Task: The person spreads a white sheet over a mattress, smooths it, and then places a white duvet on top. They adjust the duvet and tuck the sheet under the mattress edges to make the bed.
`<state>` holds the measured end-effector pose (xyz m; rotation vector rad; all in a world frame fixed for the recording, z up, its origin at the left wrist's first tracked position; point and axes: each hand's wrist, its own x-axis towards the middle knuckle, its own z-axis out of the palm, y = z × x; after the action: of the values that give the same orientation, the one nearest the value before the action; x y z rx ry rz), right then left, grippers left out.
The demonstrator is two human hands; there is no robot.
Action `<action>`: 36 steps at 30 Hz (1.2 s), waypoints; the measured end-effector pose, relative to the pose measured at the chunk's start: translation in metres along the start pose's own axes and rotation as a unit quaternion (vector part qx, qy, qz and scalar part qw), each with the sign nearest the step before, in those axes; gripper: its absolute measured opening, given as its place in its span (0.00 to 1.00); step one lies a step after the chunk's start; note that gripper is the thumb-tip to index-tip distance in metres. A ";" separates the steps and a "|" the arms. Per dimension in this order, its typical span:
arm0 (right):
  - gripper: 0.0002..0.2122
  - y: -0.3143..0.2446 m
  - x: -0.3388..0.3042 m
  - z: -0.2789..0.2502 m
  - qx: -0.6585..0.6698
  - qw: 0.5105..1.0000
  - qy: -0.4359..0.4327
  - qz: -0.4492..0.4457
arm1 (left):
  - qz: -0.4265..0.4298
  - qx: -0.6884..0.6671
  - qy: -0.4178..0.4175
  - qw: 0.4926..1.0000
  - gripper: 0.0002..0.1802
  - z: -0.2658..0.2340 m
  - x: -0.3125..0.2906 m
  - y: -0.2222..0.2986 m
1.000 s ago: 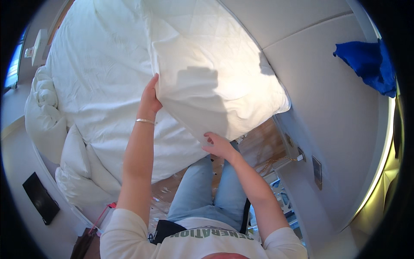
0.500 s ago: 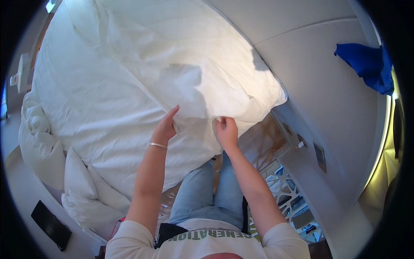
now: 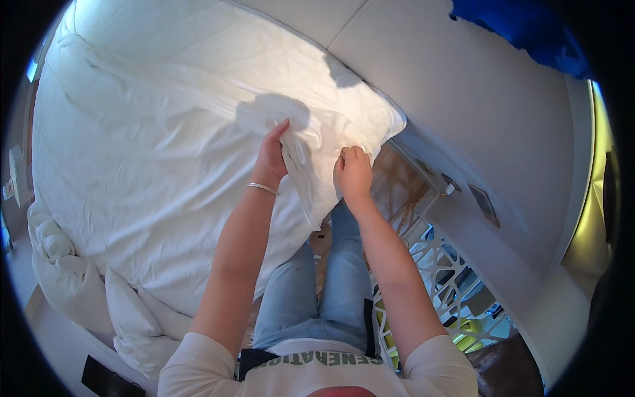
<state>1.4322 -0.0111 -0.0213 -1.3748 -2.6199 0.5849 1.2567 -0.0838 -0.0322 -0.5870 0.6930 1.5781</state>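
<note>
A large white sheet [image 3: 152, 145] lies wrinkled over the bed in front of me, with a long fold running toward my hands. My left hand [image 3: 271, 156], a silver bangle on its wrist, is closed around a gathered part of the sheet, thumb pointing up and away. To its right, my right hand [image 3: 354, 173] pinches the sheet near the bed's right corner. Between the hands the cloth hangs down in loose folds toward my legs. The fingertips of my left hand are hidden.
White pillows [image 3: 132, 308] and bunched bedding sit at the left. A grey wall [image 3: 456, 99] with sockets runs along the right. Below it stands a white lattice panel [image 3: 443, 271]. Blue cloth [image 3: 522, 30] hangs at upper right. My legs [image 3: 284, 298] stand close against the bed.
Both hands have moved farther from my body and slightly closer together, still on the sheet. Cloth between them is now lifted into hanging folds. The view has shifted too.
</note>
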 end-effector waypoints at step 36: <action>0.05 0.076 0.063 -0.066 0.102 0.990 0.099 -0.015 | 0.280 0.896 0.049 0.340 0.08 0.073 0.035 0.053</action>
<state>1.4729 0.0969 0.0052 -1.2597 -2.3472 0.6553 1.2009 -0.0106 -0.0022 1.4136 2.2481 0.3369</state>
